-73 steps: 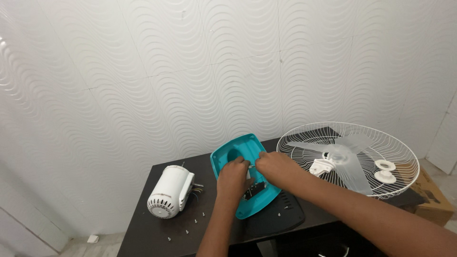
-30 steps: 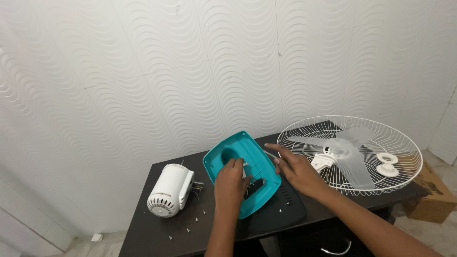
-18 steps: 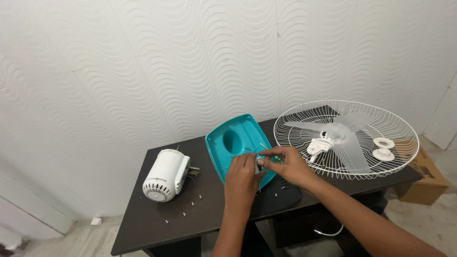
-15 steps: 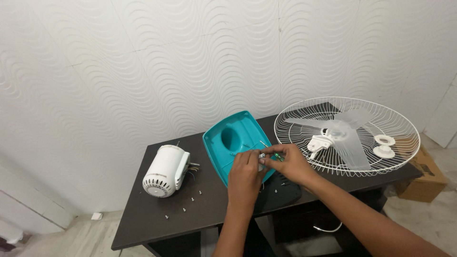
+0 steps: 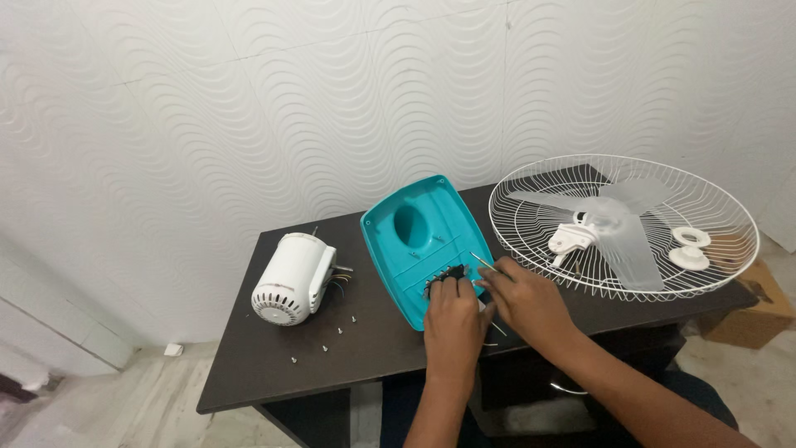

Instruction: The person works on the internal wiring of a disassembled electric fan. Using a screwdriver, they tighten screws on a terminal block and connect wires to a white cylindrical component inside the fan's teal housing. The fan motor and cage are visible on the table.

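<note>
A: Where are the hands?
B: Both sit just below the middle of the frame, side by side over the near end of the teal cover (image 5: 423, 241). The left hand (image 5: 452, 319) has its fingers curled down on a small dark part (image 5: 448, 274) at the cover's lower edge. The right hand (image 5: 522, 299) pinches a thin metal tool (image 5: 482, 262), its fingers together around the shaft, with the tip slanting up and left toward that same dark part.

A: And the cover itself?
B: It lies open side up at the centre of the dark desk (image 5: 274, 373), tilted so its far end points to the upper middle of the frame. There is an oval hole near that far end. The hands cover its near right corner.

A: What is to the left?
B: A white motor (image 5: 290, 278) lies on its side, left of centre, vent slots facing the lower left, with short wires sticking out toward the cover. It is apart from the cover. A few small screws (image 5: 340, 330) are scattered on the desk below it, between motor and left hand.

A: To the right?
B: A white wire guard (image 5: 730, 224) rests flat in the upper right, overhanging the desk's edge. A clear blade (image 5: 630, 241) lies inside it, along with two white round caps (image 5: 686, 249). A cardboard box (image 5: 759, 311) shows under the guard at the right edge. The wall (image 5: 207, 108) behind is white with a wavy relief.
</note>
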